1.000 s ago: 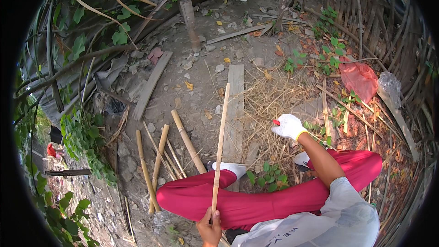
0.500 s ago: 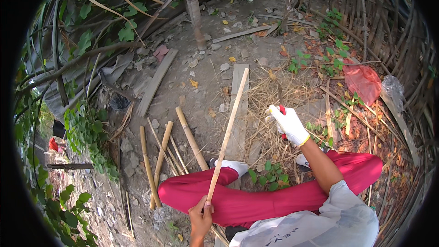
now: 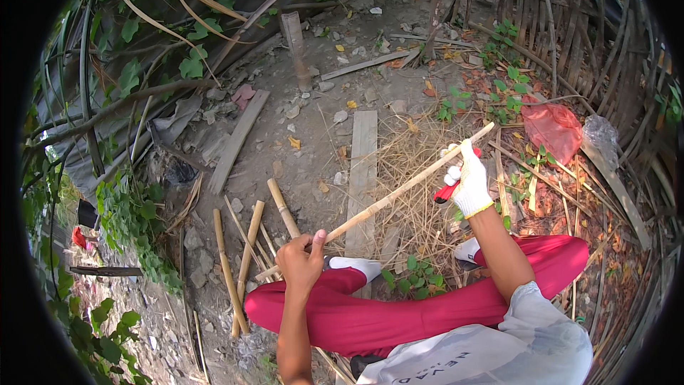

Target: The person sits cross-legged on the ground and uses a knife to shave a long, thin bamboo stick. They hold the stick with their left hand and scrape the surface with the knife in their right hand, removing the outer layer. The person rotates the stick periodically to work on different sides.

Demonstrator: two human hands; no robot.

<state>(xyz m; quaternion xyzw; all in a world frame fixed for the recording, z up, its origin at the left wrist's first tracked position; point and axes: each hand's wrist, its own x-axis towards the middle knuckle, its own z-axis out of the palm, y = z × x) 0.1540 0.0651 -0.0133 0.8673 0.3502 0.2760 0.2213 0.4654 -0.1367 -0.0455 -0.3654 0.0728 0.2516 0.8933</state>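
Note:
A long, pale bamboo strip (image 3: 399,197) slants up to the right across my lap. My bare left hand (image 3: 300,262) is closed around it towards its lower end, and a short tail sticks out past the hand. My right hand (image 3: 468,180), in a white knit glove with a yellow cuff, is closed on a knife with a red and black handle (image 3: 447,192). This hand is at the strip's far end, its fingers beside or touching the strip. The blade cannot be made out behind the glove and strip.
Several cut bamboo lengths (image 3: 226,264) lie left of my knee. A flat board (image 3: 362,164) and dry straw shavings (image 3: 413,164) lie in front. A wooden post (image 3: 296,53) stands farther off. Red plastic (image 3: 552,130) lies at right near a stick fence (image 3: 598,36).
The bamboo strip has swung from nearly upright to a rightward slant. My left hand has moved up and slightly left. My gloved hand has shifted right and up, to the strip's far end.

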